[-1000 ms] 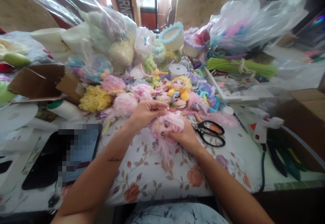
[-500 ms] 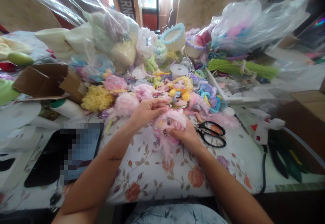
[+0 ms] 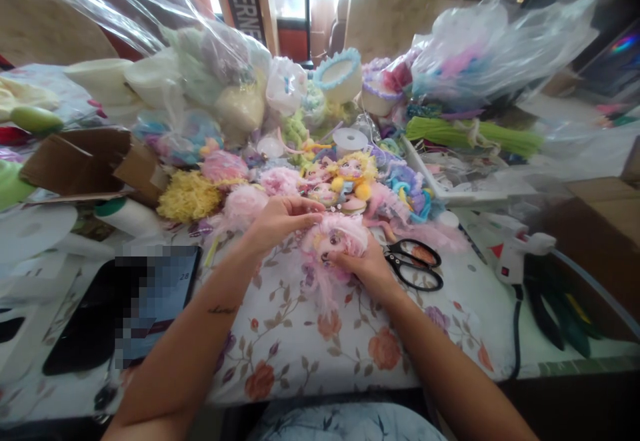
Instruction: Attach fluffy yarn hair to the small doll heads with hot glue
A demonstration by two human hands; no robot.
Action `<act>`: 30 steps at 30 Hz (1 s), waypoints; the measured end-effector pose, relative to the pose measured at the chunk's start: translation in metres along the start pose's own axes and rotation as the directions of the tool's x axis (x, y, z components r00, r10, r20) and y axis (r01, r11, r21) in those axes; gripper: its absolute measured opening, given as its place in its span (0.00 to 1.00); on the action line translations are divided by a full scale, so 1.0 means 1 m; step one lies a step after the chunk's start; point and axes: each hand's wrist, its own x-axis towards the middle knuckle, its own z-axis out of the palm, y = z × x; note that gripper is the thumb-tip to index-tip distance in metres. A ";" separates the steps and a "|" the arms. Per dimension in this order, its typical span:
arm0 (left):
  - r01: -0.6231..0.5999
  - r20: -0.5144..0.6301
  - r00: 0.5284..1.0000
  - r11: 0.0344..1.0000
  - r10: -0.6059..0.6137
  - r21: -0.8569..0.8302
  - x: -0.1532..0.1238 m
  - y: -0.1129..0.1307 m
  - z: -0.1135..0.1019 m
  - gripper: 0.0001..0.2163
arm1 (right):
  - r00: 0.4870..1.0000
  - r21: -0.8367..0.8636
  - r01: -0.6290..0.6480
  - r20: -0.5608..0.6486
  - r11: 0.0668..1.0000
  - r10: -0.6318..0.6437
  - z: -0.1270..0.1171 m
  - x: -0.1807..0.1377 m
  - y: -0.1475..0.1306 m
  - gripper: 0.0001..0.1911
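Note:
A doll's head [image 3: 345,238] with fluffy pink hair and a printed face is held upright over the flowered cloth by my right hand [image 3: 367,268], its thumb lying across the lower face. Long pink strands [image 3: 327,298] hang from it. At the head's upper left is my left hand [image 3: 283,221], thumb and fingertips drawn together; whatever is between them is too small to make out. Tiny pale beads show just beyond those fingertips. Black-handled scissors [image 3: 415,264] lie right of my right hand, their blades partly hidden.
Behind lie several yellow-haired doll faces [image 3: 355,168], yellow yarn [image 3: 189,196] and a white spool [image 3: 350,139]. A hot glue gun [image 3: 513,254] stands at right near a white tray [image 3: 475,196]. A tablet [image 3: 173,294] and an opened cardboard box [image 3: 75,161] are at left.
My left fingers have drawn back slightly left from above the doll's head and closed together. My right hand keeps its hold on the head. The whole view has shifted a little.

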 end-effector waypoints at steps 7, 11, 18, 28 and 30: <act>-0.052 -0.103 0.994 0.992 0.041 -0.111 0.003 -0.013 0.012 0.12 | 0.999 0.004 -0.010 -0.035 1.000 0.010 -0.001 0.001 0.004 0.27; -0.050 -0.143 0.989 0.996 0.039 -0.079 0.000 -0.010 0.015 0.11 | 0.998 0.002 0.007 -0.055 1.000 -0.007 0.000 0.000 0.003 0.29; -0.057 -0.146 0.988 0.998 0.052 -0.034 -0.003 -0.005 0.016 0.10 | 0.998 -0.011 0.012 -0.062 1.000 -0.013 0.002 -0.002 -0.001 0.32; -0.108 -0.061 0.992 0.994 0.108 0.003 -0.003 0.002 0.008 0.16 | 0.999 -0.020 0.004 -0.048 1.000 -0.005 0.000 -0.001 0.003 0.28; -0.156 -0.023 0.988 0.987 0.155 -0.048 -0.003 0.007 0.002 0.20 | 0.999 0.000 0.007 -0.038 1.000 -0.007 0.000 -0.001 0.001 0.27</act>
